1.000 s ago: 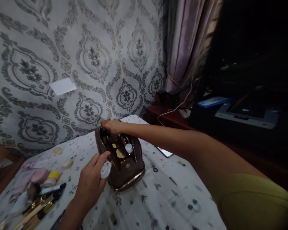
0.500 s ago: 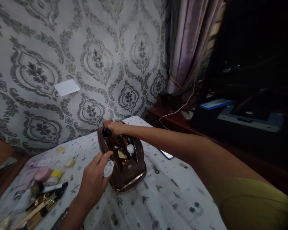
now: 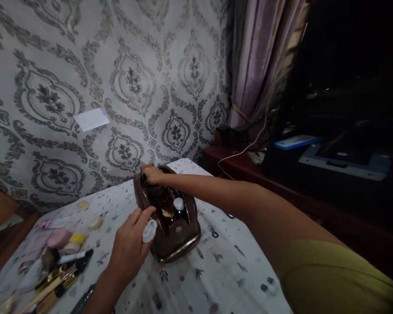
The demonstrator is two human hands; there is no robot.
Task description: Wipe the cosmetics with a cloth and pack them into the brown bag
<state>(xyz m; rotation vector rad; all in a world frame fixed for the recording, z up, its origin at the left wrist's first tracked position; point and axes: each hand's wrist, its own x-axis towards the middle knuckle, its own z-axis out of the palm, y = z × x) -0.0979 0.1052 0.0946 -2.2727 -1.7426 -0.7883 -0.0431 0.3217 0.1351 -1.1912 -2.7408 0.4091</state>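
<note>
A dark brown bag (image 3: 180,237) with a gold zip lies unzipped on the patterned white cloth (image 3: 229,261). Inside it show a bottle with a white cap (image 3: 178,203) and some gold-coloured items. My left hand (image 3: 131,237) is closed around a small white round object (image 3: 149,231), with its fingertips against the bag's left side. At the bag's far end is my right hand (image 3: 153,175), its fingers curled at a dark item (image 3: 144,177) by the rim; what exactly they grip is too small to tell.
Brushes, tubes and jars, among them a yellow-lidded jar (image 3: 76,240), lie at the left of the cloth. A dark red cabinet (image 3: 212,153) with a white cable (image 3: 237,155) stands at the right. Patterned wallpaper rises behind, with a purple curtain (image 3: 252,56).
My right hand has moved slightly down and left at the far end of the bag, and its forearm has shifted left. My left hand has hardly moved.
</note>
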